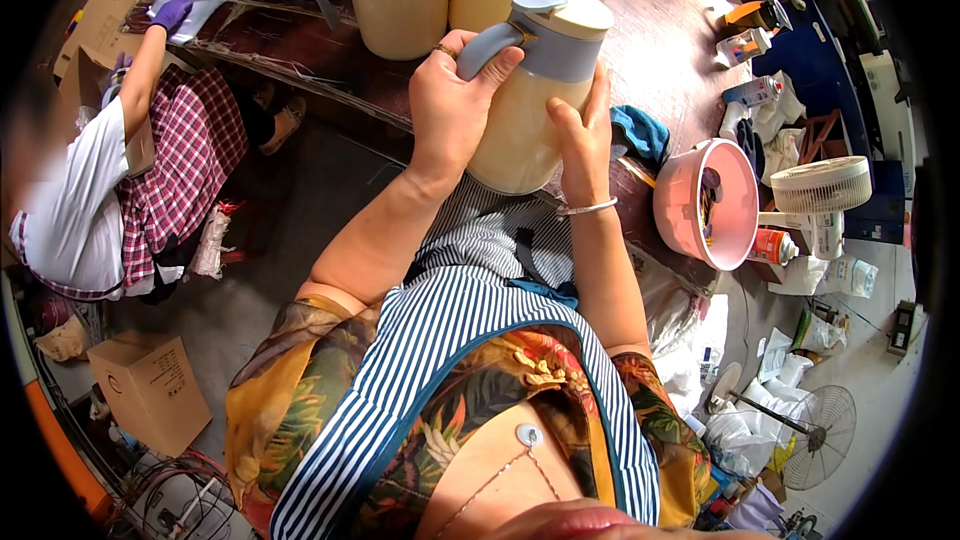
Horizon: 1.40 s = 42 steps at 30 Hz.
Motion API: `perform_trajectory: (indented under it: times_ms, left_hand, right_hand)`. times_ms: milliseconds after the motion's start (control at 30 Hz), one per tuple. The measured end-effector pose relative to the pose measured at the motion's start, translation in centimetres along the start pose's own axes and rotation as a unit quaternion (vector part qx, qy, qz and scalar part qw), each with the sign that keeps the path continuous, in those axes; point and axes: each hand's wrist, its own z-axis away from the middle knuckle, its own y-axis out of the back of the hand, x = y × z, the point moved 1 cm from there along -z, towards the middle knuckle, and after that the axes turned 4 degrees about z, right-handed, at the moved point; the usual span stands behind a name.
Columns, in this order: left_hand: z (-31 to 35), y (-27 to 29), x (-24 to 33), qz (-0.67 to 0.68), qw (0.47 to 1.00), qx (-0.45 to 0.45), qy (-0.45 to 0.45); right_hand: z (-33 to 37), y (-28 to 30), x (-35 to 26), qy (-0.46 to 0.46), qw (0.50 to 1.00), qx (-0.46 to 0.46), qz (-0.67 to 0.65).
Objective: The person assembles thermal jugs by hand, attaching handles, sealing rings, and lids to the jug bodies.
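Observation:
A cream thermos jug (520, 130) with a grey collar, grey handle and cream lid is held up in front of me, slightly tilted. My left hand (450, 105) grips it at the handle side, thumb pressed near the handle and fingers behind it. My right hand (585, 130) clasps the opposite side of the body, thumb on the front. A thin tan tie hangs near the top of the handle. Just beyond stand more jugs of the same kind, among them a cream jug (400, 10) with its grey handle toward the left.
The dark red table (300, 45) has a worn edge. At right are a pink basin (680, 205) holding small items, a teal cloth (640, 130) and a small fan (820, 185). A co-worker in a purple glove (172, 12) sits at left. A cardboard box (150, 395) stands lower left.

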Motion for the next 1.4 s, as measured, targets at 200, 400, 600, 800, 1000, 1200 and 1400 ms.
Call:
perform_trajectory:
  times_ms: [200,400,600,800,1000,1200,1400]
  left_hand:
    - [0.2,0.1,0.0,-0.009,1.000,0.003,-0.002]
    - [0.3,0.1,0.4,-0.004,1.000,0.000,-0.004]
    - [0.7,0.3,0.3,0.015,1.000,0.007,-0.001]
    - [0.9,0.2,0.3,-0.018,1.000,0.006,-0.004]
    - [-1.2,3.0,1.4,0.127,0.991,-0.027,0.044]
    - [-4.3,7.3,-0.1,0.206,0.957,-0.063,0.195]
    - [-3.0,6.9,-0.4,0.244,0.940,-0.086,0.221]
  right_hand:
    - [-0.1,0.2,0.0,0.003,1.000,-0.017,-0.022]
    - [0.0,0.1,0.2,0.014,1.000,-0.009,-0.013]
    - [-0.1,0.3,-0.3,0.009,0.999,-0.039,-0.036]
    - [0.3,0.0,-0.1,0.014,1.000,-0.010,-0.003]
    - [0.2,0.9,-0.8,-0.026,0.990,-0.103,-0.093]
    - [1.6,1.8,-1.0,-0.066,0.981,-0.108,-0.148]
    - [1.9,1.7,0.4,-0.057,0.987,-0.116,-0.096]
